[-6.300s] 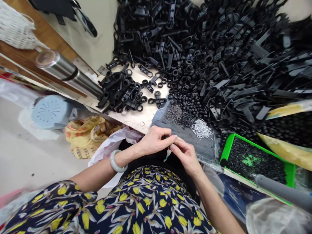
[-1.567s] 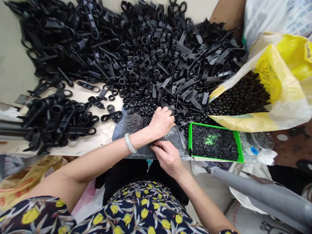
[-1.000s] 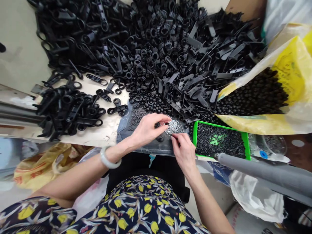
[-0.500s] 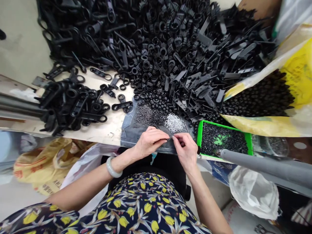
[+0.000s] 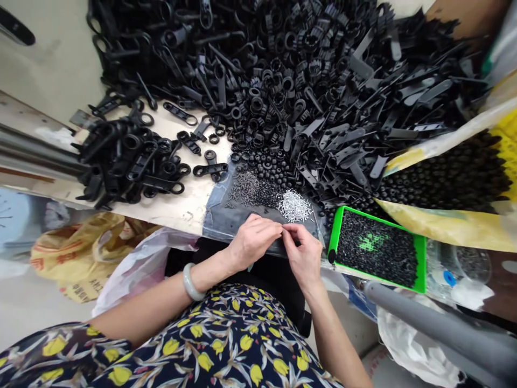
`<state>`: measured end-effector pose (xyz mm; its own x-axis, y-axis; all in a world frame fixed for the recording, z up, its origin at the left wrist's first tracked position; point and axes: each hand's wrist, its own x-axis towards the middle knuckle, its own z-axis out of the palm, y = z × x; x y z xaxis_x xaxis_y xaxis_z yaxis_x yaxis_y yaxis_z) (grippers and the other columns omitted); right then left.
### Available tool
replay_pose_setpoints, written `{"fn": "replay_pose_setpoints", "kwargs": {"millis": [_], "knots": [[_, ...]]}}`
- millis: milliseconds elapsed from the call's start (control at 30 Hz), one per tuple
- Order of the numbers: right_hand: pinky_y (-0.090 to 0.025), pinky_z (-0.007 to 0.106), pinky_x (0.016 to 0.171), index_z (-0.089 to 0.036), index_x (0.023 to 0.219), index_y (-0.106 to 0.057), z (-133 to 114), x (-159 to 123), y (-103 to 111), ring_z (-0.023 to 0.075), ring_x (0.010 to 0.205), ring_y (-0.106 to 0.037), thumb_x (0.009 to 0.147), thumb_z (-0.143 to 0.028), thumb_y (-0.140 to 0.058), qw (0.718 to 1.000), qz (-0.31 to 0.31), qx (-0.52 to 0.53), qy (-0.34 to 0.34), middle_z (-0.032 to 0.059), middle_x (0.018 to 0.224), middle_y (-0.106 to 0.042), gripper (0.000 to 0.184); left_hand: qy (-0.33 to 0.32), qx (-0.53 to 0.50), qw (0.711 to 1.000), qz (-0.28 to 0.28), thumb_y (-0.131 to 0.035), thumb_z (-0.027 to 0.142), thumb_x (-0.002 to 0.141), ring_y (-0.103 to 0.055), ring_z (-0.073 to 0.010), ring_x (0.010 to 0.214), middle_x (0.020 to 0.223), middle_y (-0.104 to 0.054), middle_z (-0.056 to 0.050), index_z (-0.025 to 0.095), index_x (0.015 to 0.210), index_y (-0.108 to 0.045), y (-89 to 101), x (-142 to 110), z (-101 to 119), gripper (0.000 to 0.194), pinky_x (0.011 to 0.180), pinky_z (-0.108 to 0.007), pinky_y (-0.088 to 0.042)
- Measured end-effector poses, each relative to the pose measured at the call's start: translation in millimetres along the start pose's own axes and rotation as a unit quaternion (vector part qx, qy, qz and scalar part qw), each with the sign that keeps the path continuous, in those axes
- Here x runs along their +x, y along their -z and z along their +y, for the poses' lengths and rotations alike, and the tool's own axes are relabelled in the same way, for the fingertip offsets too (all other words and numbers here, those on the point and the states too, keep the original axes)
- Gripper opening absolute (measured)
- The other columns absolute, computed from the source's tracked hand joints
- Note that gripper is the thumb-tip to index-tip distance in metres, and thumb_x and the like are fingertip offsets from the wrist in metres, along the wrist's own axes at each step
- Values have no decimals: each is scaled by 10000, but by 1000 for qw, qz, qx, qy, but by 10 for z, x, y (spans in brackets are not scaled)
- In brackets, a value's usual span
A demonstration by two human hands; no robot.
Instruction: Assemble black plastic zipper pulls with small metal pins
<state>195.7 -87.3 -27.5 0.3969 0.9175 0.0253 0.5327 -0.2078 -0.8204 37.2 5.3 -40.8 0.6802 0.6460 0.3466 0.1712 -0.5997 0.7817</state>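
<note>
My left hand (image 5: 254, 242) and my right hand (image 5: 304, 254) meet fingertip to fingertip at the near edge of the table. Both are closed in a pinch on something small that I cannot make out. A pale bangle (image 5: 189, 269) circles my left wrist. Just beyond the fingers lies a small heap of silver pins (image 5: 294, 206) on a dark plastic sheet (image 5: 220, 218), with tiny dark screws (image 5: 246, 188) and small black rings (image 5: 269, 172) beside it.
A huge pile of black plastic parts (image 5: 307, 81) covers the table, with a smaller heap (image 5: 129, 161) at left. A green tray (image 5: 420, 253) of black bits sits at right, a yellow bag (image 5: 444, 226) of black pieces behind it, a grey tube (image 5: 436, 328) below.
My left hand came back from the pile of rings to the table edge. Both hands now pinch together close to my body. The view has shifted slightly.
</note>
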Motion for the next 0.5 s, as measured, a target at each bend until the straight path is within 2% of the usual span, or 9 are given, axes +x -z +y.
{"fn": "replay_pose_setpoints", "kwargs": {"millis": [67, 133, 233, 367, 500], "knots": [[-580, 300, 787, -226, 1012, -739, 4, -6, 29, 176, 796, -744, 1004, -346, -626, 999, -4, 30, -18, 26, 954, -795, 165, 23, -11, 999, 22, -613, 211, 995, -759, -213, 956, 1019, -819, -69, 232, 1071, -732, -13, -3, 39, 143, 907, -366, -472], [-592, 304, 802, -224, 1031, -741, -2, -31, 67, 180, 823, -754, 996, -357, -650, 996, 0, 76, -39, 28, 962, -795, 165, 36, -15, 999, 23, -644, 219, 982, -761, -217, 946, 1059, -818, -75, 230, 1130, -727, -3, 8, 47, 170, 902, -370, -478], [-609, 310, 819, -228, 1054, -744, -29, -64, 119, 181, 841, -764, 986, -343, -680, 993, 13, 114, -42, 27, 967, -793, 148, 23, -15, 999, 16, -659, 206, 976, -762, -218, 981, 1112, -812, -80, 222, 1204, -711, 19, 21, 27, 234, 904, -365, -480], [-604, 319, 848, -242, 1066, -752, -79, -54, 168, 181, 897, -751, 1006, -279, -657, 998, 10, 50, 42, 36, 1023, -782, 118, -9, -1, 1000, 10, -640, 195, 989, -763, -216, 974, 1026, -815, -69, 195, 1143, -715, 15, 21, 7, 171, 887, -360, -484], [-596, 316, 878, -245, 1097, -736, -112, -7, 208, 178, 947, -741, 1020, -205, -628, 990, 1, -25, 136, 36, 1033, -777, 139, -18, -8, 1000, 23, -610, 203, 1011, -764, -204, 984, 1051, -814, -68, 194, 1120, -713, -6, 10, 7, 150, 888, -355, -494]]}}
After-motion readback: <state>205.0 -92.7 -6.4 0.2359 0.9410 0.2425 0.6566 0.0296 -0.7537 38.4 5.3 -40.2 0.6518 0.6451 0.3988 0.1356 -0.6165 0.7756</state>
